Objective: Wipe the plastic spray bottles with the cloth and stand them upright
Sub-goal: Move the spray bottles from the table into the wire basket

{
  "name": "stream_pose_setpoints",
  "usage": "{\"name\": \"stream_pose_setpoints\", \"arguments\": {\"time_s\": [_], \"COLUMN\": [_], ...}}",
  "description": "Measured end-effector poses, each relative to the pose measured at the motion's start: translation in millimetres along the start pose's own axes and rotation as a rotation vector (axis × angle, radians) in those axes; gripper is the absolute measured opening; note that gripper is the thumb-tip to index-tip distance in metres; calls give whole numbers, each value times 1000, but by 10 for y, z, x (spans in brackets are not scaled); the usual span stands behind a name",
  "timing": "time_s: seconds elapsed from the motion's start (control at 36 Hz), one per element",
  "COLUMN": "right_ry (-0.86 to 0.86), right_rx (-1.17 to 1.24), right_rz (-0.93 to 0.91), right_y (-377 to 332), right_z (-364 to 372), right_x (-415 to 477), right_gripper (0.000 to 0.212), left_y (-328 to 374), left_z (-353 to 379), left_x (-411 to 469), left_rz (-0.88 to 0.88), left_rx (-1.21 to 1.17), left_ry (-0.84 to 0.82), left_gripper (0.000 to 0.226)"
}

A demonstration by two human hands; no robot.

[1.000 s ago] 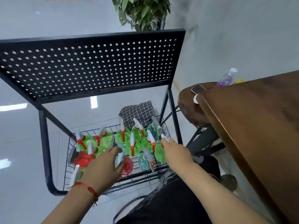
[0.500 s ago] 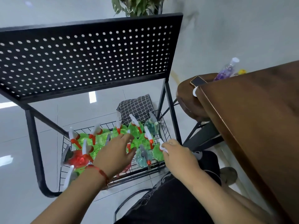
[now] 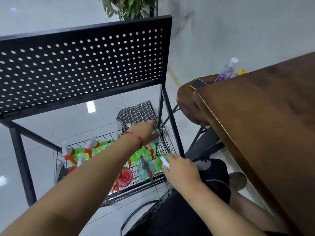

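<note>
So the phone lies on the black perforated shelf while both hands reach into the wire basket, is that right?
Not quite. The head view shows the phone lying on the round wooden stool, not the perforated shelf. The left hand and right hand do reach into the wire basket.

Black metal rack on tiled floor (image 3: pixel 34 167), perforated top shelf (image 3: pixel 81 65) bare. Low wire shelf (image 3: pixel 166 145) holds many green spray bottles (image 3: pixel 100 147), a red bottle (image 3: pixel 125 176) and teal bottle (image 3: pixel 144 169) at front, all upright or tilted. Checked cloth (image 3: pixel 136 113) at back right corner.
</note>
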State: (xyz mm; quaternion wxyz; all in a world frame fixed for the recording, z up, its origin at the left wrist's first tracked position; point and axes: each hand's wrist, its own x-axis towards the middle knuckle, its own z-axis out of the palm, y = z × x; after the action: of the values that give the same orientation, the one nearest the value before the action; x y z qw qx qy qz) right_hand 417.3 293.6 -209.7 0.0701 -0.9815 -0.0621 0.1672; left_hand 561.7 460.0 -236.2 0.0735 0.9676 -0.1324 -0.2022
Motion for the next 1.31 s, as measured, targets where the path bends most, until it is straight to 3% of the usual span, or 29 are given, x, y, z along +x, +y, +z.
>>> {"name": "stream_pose_setpoints", "arguments": {"time_s": [0.39, 0.94, 1.11, 1.31], "right_ry": [16, -31, -19, 5], "right_rx": [-147, -101, -81, -99], "right_rz": [-9, 61, 23, 31], "right_y": [-90, -119, -115, -100], "right_z": [74, 91, -12, -166], "right_x": [325, 444, 349, 260], "right_gripper": [24, 24, 52, 63], "left_y": [-21, -16, -62, -273], "left_z": [2, 32, -31, -93], "left_x": [84, -16, -103, -320], "left_rz": [56, 54, 35, 49], "left_rx": [-198, -65, -62, -149], "left_ry": [-12, 41, 94, 173], "left_gripper": [62, 79, 81, 82]}}
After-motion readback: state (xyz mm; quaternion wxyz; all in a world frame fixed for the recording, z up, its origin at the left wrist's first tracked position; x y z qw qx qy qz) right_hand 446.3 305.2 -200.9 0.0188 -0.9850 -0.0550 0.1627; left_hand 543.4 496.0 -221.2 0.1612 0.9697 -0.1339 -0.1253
